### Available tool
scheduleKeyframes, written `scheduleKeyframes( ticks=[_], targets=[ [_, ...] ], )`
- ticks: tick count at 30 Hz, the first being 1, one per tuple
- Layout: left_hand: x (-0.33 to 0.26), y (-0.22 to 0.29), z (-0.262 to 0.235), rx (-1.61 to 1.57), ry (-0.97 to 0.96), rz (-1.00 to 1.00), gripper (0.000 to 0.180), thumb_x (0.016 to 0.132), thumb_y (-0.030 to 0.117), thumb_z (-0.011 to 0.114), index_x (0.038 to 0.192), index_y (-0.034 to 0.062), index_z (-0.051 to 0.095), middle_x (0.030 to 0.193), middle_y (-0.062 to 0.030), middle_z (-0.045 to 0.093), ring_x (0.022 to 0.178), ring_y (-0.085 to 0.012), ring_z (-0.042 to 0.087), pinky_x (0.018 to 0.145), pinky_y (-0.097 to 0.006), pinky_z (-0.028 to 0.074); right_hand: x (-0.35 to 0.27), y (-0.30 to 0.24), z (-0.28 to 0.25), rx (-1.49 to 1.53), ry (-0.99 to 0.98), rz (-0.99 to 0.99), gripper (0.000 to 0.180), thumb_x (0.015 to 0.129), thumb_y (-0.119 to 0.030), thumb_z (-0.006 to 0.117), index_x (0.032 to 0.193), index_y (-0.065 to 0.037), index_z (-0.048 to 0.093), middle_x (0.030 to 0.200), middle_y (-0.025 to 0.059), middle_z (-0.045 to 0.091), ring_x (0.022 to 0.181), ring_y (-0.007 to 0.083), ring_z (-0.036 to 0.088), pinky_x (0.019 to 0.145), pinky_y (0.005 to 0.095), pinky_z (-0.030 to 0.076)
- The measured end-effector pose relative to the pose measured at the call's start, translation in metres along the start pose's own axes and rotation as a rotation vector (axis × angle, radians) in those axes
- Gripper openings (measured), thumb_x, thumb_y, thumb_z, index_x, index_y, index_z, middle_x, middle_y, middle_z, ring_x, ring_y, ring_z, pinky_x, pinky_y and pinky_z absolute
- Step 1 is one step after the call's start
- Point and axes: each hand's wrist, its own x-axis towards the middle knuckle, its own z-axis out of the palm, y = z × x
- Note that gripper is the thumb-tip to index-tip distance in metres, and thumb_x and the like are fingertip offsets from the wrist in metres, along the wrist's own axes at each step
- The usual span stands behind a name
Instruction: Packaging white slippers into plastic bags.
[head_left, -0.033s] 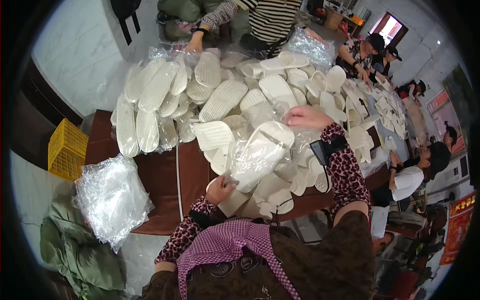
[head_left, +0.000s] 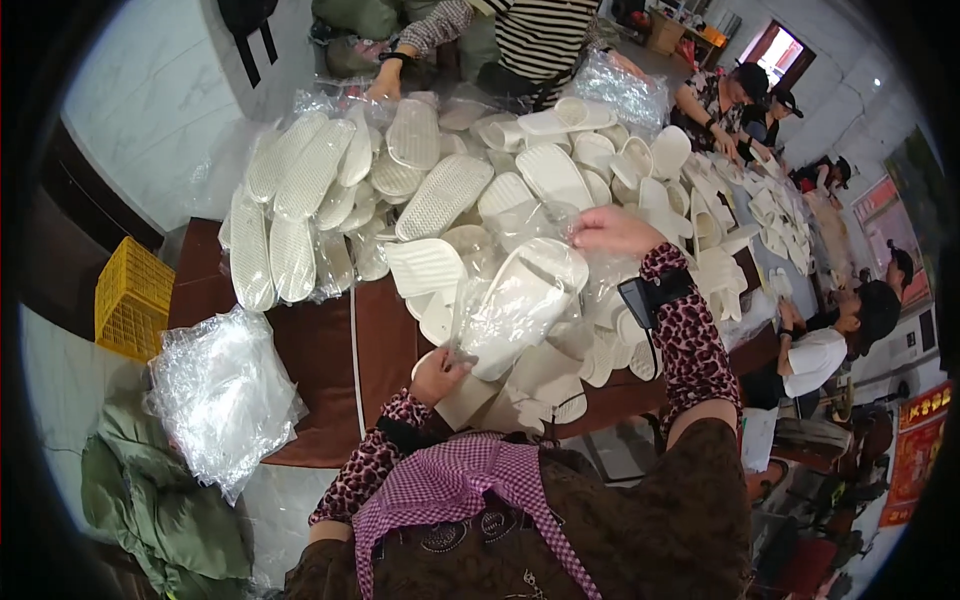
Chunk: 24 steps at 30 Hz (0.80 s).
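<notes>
A white slipper (head_left: 522, 310) lies inside a clear plastic bag (head_left: 468, 325) in front of me, over the near part of a slipper heap. At the bag's lower left corner, my left hand (head_left: 438, 377) is closed, thumb and fingers pinching the film. My right hand (head_left: 618, 234) is closed on the film at the upper right, close to the slipper's strap end; its fingertips are partly hidden by the film. Around the bag lie loose white slippers (head_left: 427, 268), some overlapping. Bagged slippers (head_left: 293, 260) are laid together at the heap's left.
A stack of clear plastic bags (head_left: 225, 390) lies at the left edge of the brown table (head_left: 310, 350). A yellow crate (head_left: 130, 300) stands beyond it. Across the heap, a co-worker in a striped top (head_left: 540, 45) reaches in. More people work at a slipper-covered table (head_left: 790, 235) on the right.
</notes>
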Motion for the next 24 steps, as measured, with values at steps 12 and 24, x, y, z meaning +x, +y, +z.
scheduleKeyframes(
  ticks=[12, 24],
  targets=[
    [0.014, 0.028, 0.002, 0.178, 0.087, -0.104, 0.051, 0.078, 0.027, 0.069, 0.112, -0.0061, 0.051, 0.099, -0.0166, 0.060, 0.088, -0.0233, 0.059, 0.077, -0.033, 0.048, 0.018, -0.063, -0.053, 0.299, 0.932, -0.196, 0.018, 0.084, -0.015, 0.054, 0.078, 0.002, 0.058, 0.072, 0.0059, 0.062, 0.068, 0.0119, 0.058, 0.063, 0.0254, 0.045],
    [0.013, 0.044, 0.001, 0.183, -0.025, -0.058, 0.046, 0.076, 0.027, 0.070, 0.105, -0.0062, 0.056, 0.080, -0.0096, 0.060, 0.072, -0.0152, 0.055, 0.066, -0.028, 0.046, -0.149, -0.141, -0.120, 0.065, 1.307, -0.234, 0.022, 0.087, -0.014, 0.057, 0.104, -0.002, 0.060, 0.081, -0.0014, 0.057, 0.068, -0.0016, 0.046, 0.054, 0.0131, 0.034]
  ],
)
